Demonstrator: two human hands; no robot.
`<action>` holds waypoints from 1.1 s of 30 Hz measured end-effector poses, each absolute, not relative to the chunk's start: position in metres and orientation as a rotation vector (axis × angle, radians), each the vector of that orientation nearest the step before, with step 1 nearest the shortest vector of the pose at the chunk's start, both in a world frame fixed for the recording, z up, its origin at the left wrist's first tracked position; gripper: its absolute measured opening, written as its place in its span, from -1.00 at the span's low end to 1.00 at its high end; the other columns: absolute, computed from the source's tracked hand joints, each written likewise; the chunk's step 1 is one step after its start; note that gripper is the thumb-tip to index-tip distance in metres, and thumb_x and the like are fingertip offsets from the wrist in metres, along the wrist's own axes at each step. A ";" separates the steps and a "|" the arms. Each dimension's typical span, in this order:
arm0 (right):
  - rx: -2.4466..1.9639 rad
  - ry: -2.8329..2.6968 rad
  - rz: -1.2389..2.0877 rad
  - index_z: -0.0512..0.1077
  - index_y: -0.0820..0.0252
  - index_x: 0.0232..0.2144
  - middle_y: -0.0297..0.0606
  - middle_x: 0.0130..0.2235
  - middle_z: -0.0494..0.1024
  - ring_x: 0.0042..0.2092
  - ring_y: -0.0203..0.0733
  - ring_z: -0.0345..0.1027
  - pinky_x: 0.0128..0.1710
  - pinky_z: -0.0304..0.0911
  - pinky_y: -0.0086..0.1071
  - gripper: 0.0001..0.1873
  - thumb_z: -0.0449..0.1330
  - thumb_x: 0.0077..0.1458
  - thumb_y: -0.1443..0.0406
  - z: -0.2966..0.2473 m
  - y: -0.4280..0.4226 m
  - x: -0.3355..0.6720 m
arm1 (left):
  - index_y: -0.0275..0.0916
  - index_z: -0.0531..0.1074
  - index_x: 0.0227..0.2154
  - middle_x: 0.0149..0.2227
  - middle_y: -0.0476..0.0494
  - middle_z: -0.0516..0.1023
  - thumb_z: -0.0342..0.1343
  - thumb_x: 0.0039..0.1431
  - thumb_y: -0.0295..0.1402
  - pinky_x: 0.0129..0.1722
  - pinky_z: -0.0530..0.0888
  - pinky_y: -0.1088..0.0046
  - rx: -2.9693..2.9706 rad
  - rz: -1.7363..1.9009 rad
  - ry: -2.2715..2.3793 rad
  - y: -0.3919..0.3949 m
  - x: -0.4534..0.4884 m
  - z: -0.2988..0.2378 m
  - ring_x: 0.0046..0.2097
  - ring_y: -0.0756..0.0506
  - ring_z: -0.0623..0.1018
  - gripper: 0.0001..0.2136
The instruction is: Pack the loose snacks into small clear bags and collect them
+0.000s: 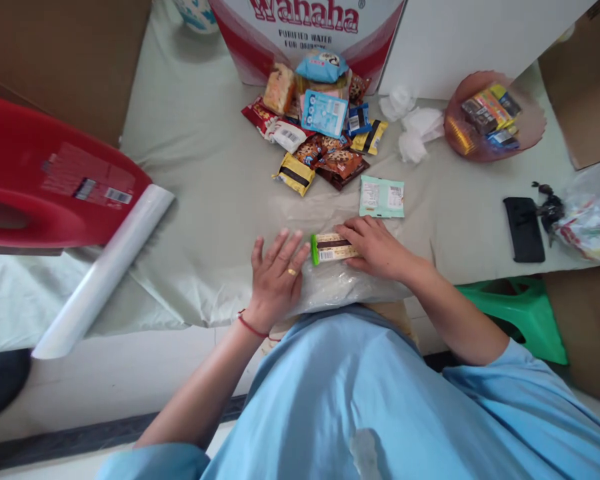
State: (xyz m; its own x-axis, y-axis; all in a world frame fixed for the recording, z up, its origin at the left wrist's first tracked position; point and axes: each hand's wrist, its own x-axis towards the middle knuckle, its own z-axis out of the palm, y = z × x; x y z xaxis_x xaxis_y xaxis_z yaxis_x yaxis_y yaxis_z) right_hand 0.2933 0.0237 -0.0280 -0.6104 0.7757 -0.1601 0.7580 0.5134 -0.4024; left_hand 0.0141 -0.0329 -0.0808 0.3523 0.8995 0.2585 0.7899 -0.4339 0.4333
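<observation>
My left hand (pixel 276 277) lies flat with fingers spread on a clear plastic sheet (pixel 330 287) at the table's near edge. My right hand (pixel 375 247) rests beside it, fingers curled over a small snack packet (pixel 330 248) with a green end and a brown stripe. The packet lies on the plastic between both hands. A mint-green packet (pixel 381 197) lies just beyond my right hand. Further back sits a pile of several snack packets (pixel 320 133).
A roll of clear film (pixel 105 270) leans off the table at left beside a red plastic stool (pixel 40 187). A pink plate (pixel 527 130) with packets, crumpled tissues (pixel 413 127), a black phone (pixel 524 229) and a plastic bag (pixel 593 210) lie right. A Wahaha box (pixel 305 27) stands behind.
</observation>
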 end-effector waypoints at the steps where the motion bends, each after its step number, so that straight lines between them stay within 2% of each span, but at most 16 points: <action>1: -1.334 -2.641 0.704 0.29 0.21 0.43 0.12 0.34 0.38 0.30 0.23 0.23 0.33 0.18 0.12 -0.30 0.28 0.34 0.17 -0.027 0.020 0.300 | -0.07 0.50 0.24 0.33 -0.21 0.57 -0.02 0.41 -0.43 0.57 -0.06 -0.15 2.411 0.673 1.451 -0.036 0.008 -0.080 0.51 -0.23 0.34 -0.58; 5: -1.123 -2.446 0.865 0.20 0.12 0.49 0.11 0.38 0.35 0.38 0.16 0.23 0.37 0.22 0.11 -0.27 0.17 0.43 -0.01 -0.016 -0.013 0.337 | -0.10 0.55 0.12 0.17 -0.18 0.70 -0.02 0.41 -0.41 0.52 0.12 -0.14 2.362 0.632 1.367 -0.043 -0.016 -0.076 0.42 -0.24 0.48 -0.66; 8: -1.076 -2.475 0.934 0.10 0.04 0.55 0.10 0.38 0.35 0.40 0.21 0.23 0.35 0.28 0.16 -0.06 0.30 0.31 -0.11 -0.016 -0.048 0.358 | -0.10 0.54 0.15 0.21 -0.21 0.67 -0.02 0.42 -0.38 0.51 0.13 -0.15 2.288 0.585 1.396 -0.045 -0.029 -0.073 0.41 -0.26 0.49 -0.64; 9: -1.120 -2.485 0.897 0.10 0.03 0.54 0.10 0.35 0.39 0.37 0.22 0.26 0.33 0.30 0.19 -0.05 0.33 0.28 -0.09 -0.018 -0.058 0.361 | -0.09 0.53 0.18 0.23 -0.21 0.65 -0.03 0.42 -0.38 0.51 0.11 -0.16 2.281 0.572 1.405 -0.045 -0.032 -0.072 0.41 -0.26 0.48 -0.62; 11: -1.251 -2.461 0.787 0.22 0.03 0.49 0.07 0.21 0.52 0.23 0.18 0.38 0.23 0.39 0.18 -0.24 0.29 0.35 0.06 -0.026 -0.072 0.362 | -0.09 0.49 0.25 0.27 -0.24 0.62 -0.05 0.42 -0.40 0.51 0.09 -0.17 2.288 0.546 1.425 -0.044 -0.034 -0.073 0.40 -0.26 0.49 -0.57; 13: -1.325 -2.392 0.742 0.41 -0.02 0.36 -0.04 0.00 0.59 0.05 0.08 0.46 0.08 0.48 0.08 -0.50 0.16 0.42 0.24 -0.031 -0.075 0.359 | -0.10 0.46 0.30 0.28 -0.26 0.61 -0.06 0.41 -0.41 0.50 0.09 -0.18 2.308 0.522 1.450 -0.040 -0.034 -0.075 0.37 -0.26 0.51 -0.53; 14: -1.325 -2.356 0.748 0.49 -0.05 0.27 -0.08 -0.07 0.60 -0.01 0.04 0.46 0.02 0.49 0.02 -0.56 0.11 0.43 0.29 -0.031 -0.072 0.357 | -0.10 0.46 0.30 0.27 -0.27 0.61 -0.06 0.40 -0.42 0.50 0.10 -0.18 2.321 0.512 1.462 -0.036 -0.034 -0.076 0.35 -0.26 0.52 -0.52; 17: -1.279 -2.262 0.793 0.61 -0.07 0.06 -0.13 -0.11 0.58 -0.04 -0.02 0.48 -0.04 0.48 -0.08 -0.66 0.09 0.43 0.29 -0.019 -0.049 0.350 | -0.08 0.52 0.25 0.25 -0.28 0.62 -0.06 0.34 -0.47 0.45 0.20 -0.20 2.369 0.464 1.477 -0.023 -0.033 -0.080 0.31 -0.29 0.54 -0.50; 21: -1.318 -2.096 0.839 0.63 0.07 -0.07 -0.13 -0.09 0.59 -0.07 -0.09 0.51 -0.04 0.44 -0.20 -0.74 0.13 0.42 0.21 0.001 -0.004 0.343 | -0.13 0.56 0.19 0.35 -0.31 0.51 -0.03 0.25 -0.47 0.37 0.36 -0.14 2.431 0.557 1.480 -0.011 -0.038 -0.073 0.39 -0.36 0.45 -0.50; 23: -1.366 -2.047 0.897 0.62 0.12 -0.12 -0.19 -0.19 0.60 -0.20 -0.15 0.48 -0.16 0.39 -0.29 -0.74 0.17 0.40 0.16 0.004 0.016 0.340 | -0.08 0.54 0.21 0.40 -0.24 0.46 0.02 0.23 -0.47 0.46 0.26 -0.15 2.478 0.662 1.425 -0.015 -0.041 -0.065 0.46 -0.35 0.37 -0.49; 27: -1.462 -1.973 1.036 0.62 0.16 -0.19 -0.30 -0.36 0.55 -0.35 -0.24 0.34 -0.30 0.24 -0.37 -0.69 0.20 0.32 0.09 -0.002 0.042 0.333 | 0.15 0.53 0.21 0.36 -0.09 0.54 0.15 0.30 -0.39 0.57 -0.04 -0.18 2.523 0.606 1.152 -0.038 -0.035 -0.056 0.48 -0.26 0.38 -0.55; 29: -1.482 -1.921 1.113 0.61 0.18 -0.22 -0.34 -0.41 0.51 -0.38 -0.25 0.30 -0.34 0.19 -0.38 -0.66 0.20 0.29 0.06 -0.007 0.046 0.330 | 0.13 0.52 0.22 0.36 -0.15 0.54 0.25 0.33 -0.20 0.57 -0.08 -0.19 2.491 0.511 1.072 -0.049 -0.024 -0.060 0.47 -0.29 0.39 -0.59; 31: -1.512 -1.866 1.186 0.60 0.19 -0.23 -0.37 -0.46 0.45 -0.42 -0.27 0.25 -0.38 0.13 -0.39 -0.64 0.21 0.25 0.03 -0.010 0.049 0.329 | 0.05 0.51 0.23 0.38 -0.26 0.50 0.31 0.30 -0.04 0.57 -0.12 -0.21 2.453 0.457 1.067 -0.056 -0.012 -0.067 0.47 -0.33 0.40 -0.53; 33: -1.554 -1.802 1.245 0.58 0.20 -0.25 -0.40 -0.49 0.40 -0.45 -0.29 0.21 -0.42 0.09 -0.40 -0.63 0.24 0.22 0.01 -0.011 0.050 0.330 | -0.05 0.55 0.16 0.39 -0.32 0.49 0.30 0.32 -0.02 0.57 -0.15 -0.21 2.423 0.469 1.074 -0.056 -0.004 -0.073 0.46 -0.35 0.41 -0.57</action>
